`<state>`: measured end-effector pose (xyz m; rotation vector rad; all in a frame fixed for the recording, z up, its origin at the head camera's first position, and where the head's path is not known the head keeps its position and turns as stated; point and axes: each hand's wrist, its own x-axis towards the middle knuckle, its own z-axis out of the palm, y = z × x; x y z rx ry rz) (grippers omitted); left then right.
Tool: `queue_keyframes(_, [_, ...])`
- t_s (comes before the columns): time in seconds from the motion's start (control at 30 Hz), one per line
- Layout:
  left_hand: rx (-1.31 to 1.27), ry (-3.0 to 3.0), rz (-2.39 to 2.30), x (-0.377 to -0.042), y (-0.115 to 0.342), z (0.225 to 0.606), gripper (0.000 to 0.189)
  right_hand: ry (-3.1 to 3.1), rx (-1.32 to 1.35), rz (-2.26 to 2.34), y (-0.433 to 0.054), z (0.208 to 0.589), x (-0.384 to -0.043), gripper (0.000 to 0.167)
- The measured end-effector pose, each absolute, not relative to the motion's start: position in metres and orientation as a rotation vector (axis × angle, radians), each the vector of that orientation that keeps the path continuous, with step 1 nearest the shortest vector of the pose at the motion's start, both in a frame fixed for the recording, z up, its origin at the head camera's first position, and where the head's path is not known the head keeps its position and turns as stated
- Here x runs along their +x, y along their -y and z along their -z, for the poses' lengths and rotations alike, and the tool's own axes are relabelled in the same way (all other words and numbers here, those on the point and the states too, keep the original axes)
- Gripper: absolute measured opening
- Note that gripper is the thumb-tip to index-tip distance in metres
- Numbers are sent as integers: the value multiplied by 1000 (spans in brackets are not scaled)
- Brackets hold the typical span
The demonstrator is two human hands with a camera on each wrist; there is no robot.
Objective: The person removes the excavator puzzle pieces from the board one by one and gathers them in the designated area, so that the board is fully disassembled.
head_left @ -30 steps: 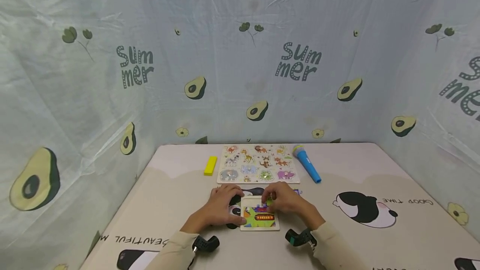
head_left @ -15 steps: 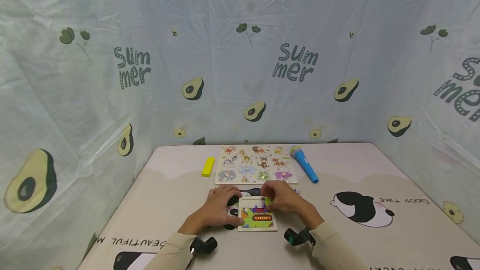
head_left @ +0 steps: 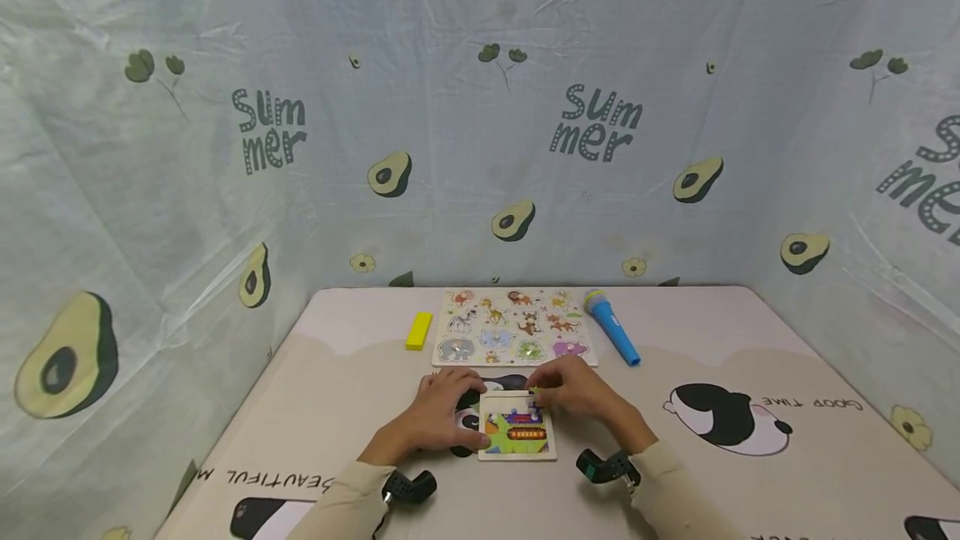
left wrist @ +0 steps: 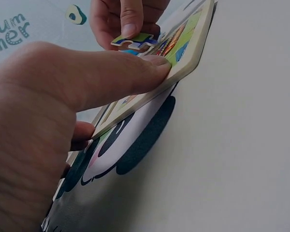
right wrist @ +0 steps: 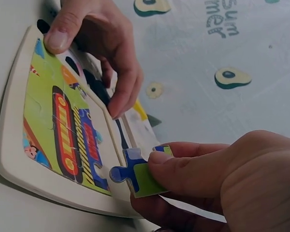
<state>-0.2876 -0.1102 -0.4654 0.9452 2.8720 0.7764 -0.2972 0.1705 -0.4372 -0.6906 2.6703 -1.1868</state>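
Observation:
A small framed jigsaw board point(head_left: 517, 433) with a green and orange picture lies near the table's front edge. My left hand point(head_left: 444, 417) grips its left side, thumb point(left wrist: 150, 67) on top of the frame point(left wrist: 188, 60) and fingers curled under the edge. My right hand point(head_left: 564, 390) pinches a loose green and blue jigsaw piece point(right wrist: 141, 177) between thumb and fingers, just above the board's far right corner point(right wrist: 113, 195). In the left wrist view the piece point(left wrist: 133, 40) hovers over the board. The left hand point(right wrist: 99, 46) also shows in the right wrist view.
Behind the hands lie a larger animal puzzle board point(head_left: 514, 327), a yellow block point(head_left: 419, 331) to its left and a blue toy microphone point(head_left: 612, 327) to its right. A mat with panda prints point(head_left: 723, 419) covers the table. Printed cloth walls enclose three sides.
My right hand has carried the jigsaw piece from over the board's right part back toward its far right corner. The left hand keeps its hold on the board.

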Motion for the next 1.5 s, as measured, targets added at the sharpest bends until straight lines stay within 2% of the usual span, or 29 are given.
queue_keyframes(0.23, [934, -2868, -784, -287, 109, 465, 74, -2740, -687, 1209, -179, 433, -300, 15])
queue_keyframes(0.97, [951, -2860, -797, -288, 109, 465, 75, -2915, -436, 1294, -240, 423, -308, 13])
queue_keyframes(1.27, [956, -2860, -809, -288, 112, 467, 75, -2889, -171, 1288, -260, 431, -309, 14])
queue_keyframes(1.5, [961, -2858, -813, -288, 110, 466, 75, -2877, -126, 1273, -269, 436, -308, 14])
